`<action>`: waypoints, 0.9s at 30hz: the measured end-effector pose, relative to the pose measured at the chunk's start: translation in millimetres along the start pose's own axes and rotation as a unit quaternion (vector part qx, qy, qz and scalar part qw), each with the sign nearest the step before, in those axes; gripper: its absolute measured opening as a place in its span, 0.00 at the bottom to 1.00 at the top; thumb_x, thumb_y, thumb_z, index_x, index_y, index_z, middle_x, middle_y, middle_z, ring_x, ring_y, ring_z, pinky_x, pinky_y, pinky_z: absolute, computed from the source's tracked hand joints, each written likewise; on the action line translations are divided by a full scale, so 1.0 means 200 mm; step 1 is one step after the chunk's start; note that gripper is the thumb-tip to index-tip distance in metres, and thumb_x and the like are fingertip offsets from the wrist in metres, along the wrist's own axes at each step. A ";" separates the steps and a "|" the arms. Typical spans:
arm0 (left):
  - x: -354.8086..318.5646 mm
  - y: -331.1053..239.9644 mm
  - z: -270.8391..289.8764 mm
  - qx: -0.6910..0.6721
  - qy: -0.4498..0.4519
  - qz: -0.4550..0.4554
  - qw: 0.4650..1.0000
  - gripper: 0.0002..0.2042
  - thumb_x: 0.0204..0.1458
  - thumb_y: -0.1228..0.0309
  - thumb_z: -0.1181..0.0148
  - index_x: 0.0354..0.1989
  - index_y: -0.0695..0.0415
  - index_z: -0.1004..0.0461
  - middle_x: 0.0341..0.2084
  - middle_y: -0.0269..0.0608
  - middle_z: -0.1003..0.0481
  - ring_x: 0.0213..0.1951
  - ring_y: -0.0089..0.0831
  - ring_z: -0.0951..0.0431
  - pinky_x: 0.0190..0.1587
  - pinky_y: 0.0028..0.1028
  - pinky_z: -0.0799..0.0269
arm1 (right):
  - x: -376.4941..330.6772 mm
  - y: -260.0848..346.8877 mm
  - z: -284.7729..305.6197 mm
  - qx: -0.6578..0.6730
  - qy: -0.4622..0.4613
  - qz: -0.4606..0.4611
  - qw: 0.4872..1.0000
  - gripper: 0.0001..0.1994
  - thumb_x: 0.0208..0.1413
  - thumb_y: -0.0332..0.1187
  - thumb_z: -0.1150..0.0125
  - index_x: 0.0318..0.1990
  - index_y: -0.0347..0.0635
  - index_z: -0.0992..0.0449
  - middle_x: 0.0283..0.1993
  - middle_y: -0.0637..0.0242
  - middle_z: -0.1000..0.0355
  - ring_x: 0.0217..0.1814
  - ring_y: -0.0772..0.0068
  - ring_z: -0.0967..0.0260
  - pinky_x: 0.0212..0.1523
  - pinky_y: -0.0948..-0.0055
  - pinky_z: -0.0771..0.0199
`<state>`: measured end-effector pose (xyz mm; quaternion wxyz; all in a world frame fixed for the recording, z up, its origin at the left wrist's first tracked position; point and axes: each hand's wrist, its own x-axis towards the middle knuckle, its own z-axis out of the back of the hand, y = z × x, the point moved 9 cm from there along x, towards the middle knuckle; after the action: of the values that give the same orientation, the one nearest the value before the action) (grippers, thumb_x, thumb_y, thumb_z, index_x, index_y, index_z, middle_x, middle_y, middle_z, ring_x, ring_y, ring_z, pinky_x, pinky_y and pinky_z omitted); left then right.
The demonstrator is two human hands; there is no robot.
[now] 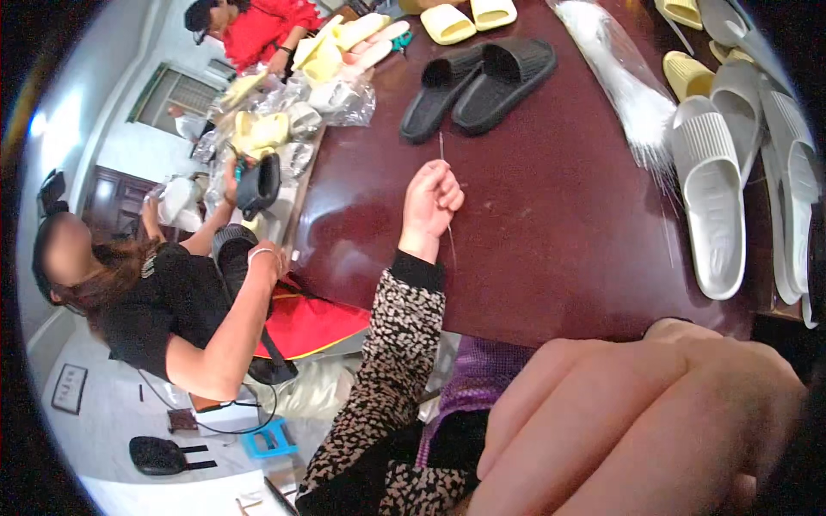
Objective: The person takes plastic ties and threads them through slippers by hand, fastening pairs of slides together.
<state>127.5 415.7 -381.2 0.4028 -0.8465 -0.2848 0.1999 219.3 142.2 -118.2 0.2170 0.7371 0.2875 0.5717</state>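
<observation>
My left hand (434,202) is over the table, its fingers closed on a thin pale plastic strand. One end of the strand sticks up toward the pair of black slide sandals (503,82) just beyond; the other trails below the hand. Very close to the camera, my right hand (637,421) fills the lower right with its fingers bent. Its fingertips are hidden, and I cannot make out what they hold, if anything. At the right lies a bundle of similar thin white strands (641,125) in a clear bag, its loose ends fanned out beside a grey slide sandal (718,232).
The dark red table (551,215) runs under the sandals. More grey and yellow slides (688,77) crowd its right edge. At left, a co-worker in black (181,310) handles dark slides near bagged yellow ones (262,133). Another person in red (262,30) is farther back.
</observation>
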 end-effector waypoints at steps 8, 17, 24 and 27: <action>-0.01 0.03 -0.07 -0.051 0.055 -0.006 0.997 0.04 0.55 0.70 0.52 0.31 0.56 0.35 0.14 0.30 0.42 0.12 0.19 0.45 0.16 0.22 0.49 | -0.20 -0.04 0.25 0.087 0.086 -0.030 0.992 0.13 0.59 0.40 0.55 0.34 0.39 0.31 0.29 0.63 0.30 0.27 0.69 0.33 0.30 0.74 0.30; -0.18 -0.01 -0.28 -0.091 0.096 0.006 0.991 0.04 0.56 0.72 0.53 0.31 0.57 0.34 0.14 0.32 0.39 0.12 0.20 0.44 0.16 0.23 0.46 | -0.01 -0.24 -0.03 0.172 0.170 -0.131 0.961 0.14 0.58 0.40 0.55 0.31 0.38 0.30 0.29 0.62 0.30 0.27 0.67 0.33 0.31 0.75 0.31; -0.25 -0.13 -0.50 -0.028 0.133 0.002 0.991 0.05 0.56 0.71 0.52 0.30 0.58 0.34 0.13 0.32 0.39 0.13 0.20 0.43 0.17 0.21 0.44 | 0.03 -0.36 0.22 -0.184 0.019 -0.112 0.976 0.12 0.57 0.30 0.55 0.44 0.35 0.28 0.42 0.56 0.29 0.38 0.71 0.32 0.41 0.73 0.32; -0.27 -0.12 -0.54 -0.013 0.146 0.010 0.989 0.04 0.56 0.72 0.51 0.32 0.59 0.32 0.14 0.33 0.37 0.14 0.20 0.41 0.17 0.22 0.41 | -0.02 -0.49 0.34 -0.265 -0.027 -0.208 0.941 0.12 0.57 0.29 0.52 0.45 0.35 0.28 0.41 0.61 0.28 0.41 0.75 0.32 0.42 0.77 0.32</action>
<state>139.8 332.1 -293.0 0.4272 -0.8745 -0.2171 0.0747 267.7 213.3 -201.3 0.5263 0.5917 0.2667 0.5493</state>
